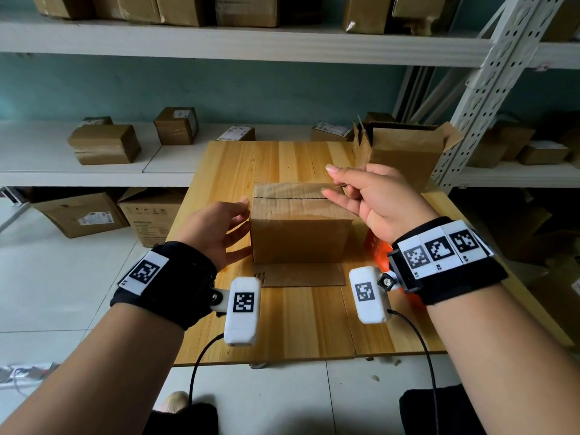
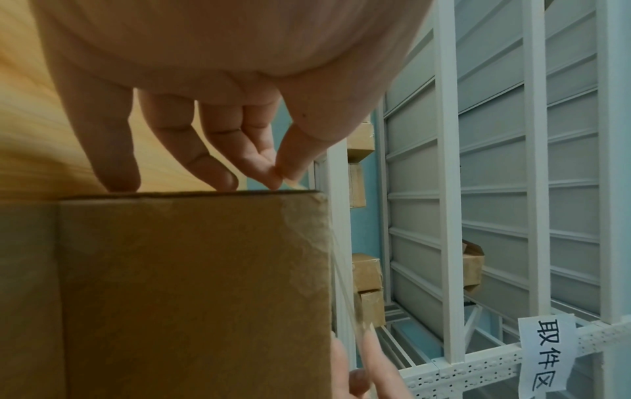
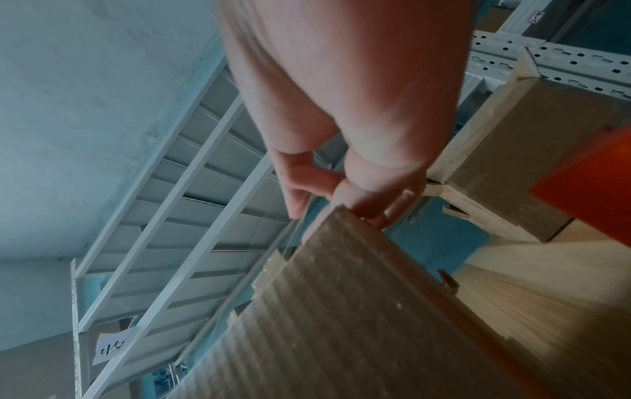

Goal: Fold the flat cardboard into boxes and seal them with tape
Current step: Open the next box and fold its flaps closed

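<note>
A folded brown cardboard box (image 1: 298, 237) stands in the middle of the wooden table (image 1: 238, 164). A strip of clear tape (image 1: 292, 191) runs along its top seam, and its left end is stuck down over the box's upper left edge. My left hand (image 1: 243, 227) rests its straight fingertips (image 2: 221, 181) against the box's (image 2: 191, 283) left side. Above the box's right end, my right hand (image 1: 332, 182) pinches the tape's free end between thumb and finger. In the right wrist view the tape (image 3: 293, 229) stretches taut from the pinch (image 3: 307, 194) to the box (image 3: 341, 310).
An orange tape dispenser (image 1: 375, 249) lies on the table under my right wrist. A flat cardboard piece (image 1: 301, 274) sits in front of the box. An open-topped box (image 1: 401, 149) stands at the table's back right. Shelves with packed boxes (image 1: 103, 146) surround the table.
</note>
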Demonstrator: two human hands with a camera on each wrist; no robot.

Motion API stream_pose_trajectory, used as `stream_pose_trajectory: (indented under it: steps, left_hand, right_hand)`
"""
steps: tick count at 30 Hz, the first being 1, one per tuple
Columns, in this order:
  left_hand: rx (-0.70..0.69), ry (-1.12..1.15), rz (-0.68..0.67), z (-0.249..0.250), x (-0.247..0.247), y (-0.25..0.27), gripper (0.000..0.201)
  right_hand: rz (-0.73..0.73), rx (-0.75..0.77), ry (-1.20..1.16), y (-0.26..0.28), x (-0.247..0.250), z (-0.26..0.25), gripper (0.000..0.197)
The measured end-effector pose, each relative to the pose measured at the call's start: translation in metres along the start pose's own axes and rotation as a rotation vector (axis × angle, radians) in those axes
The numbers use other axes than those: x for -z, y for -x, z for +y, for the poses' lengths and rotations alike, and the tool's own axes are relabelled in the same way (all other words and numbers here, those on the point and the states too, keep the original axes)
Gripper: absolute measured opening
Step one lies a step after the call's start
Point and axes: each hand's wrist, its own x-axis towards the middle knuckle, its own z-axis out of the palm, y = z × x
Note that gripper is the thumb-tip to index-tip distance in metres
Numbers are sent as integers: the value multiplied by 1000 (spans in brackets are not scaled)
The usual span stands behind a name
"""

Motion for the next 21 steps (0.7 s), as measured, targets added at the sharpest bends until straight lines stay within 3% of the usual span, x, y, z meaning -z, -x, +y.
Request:
stream_pose_trajectory:
  steps: [15, 21]
  left_hand:
    - [8, 6, -14, -2, 0, 0, 17]
    - [-4, 10, -9, -4, 1, -2, 19]
  right_hand:
    - [15, 4, -17, 1, 0, 2, 54]
    - [16, 6, -22, 2, -1, 1, 52]
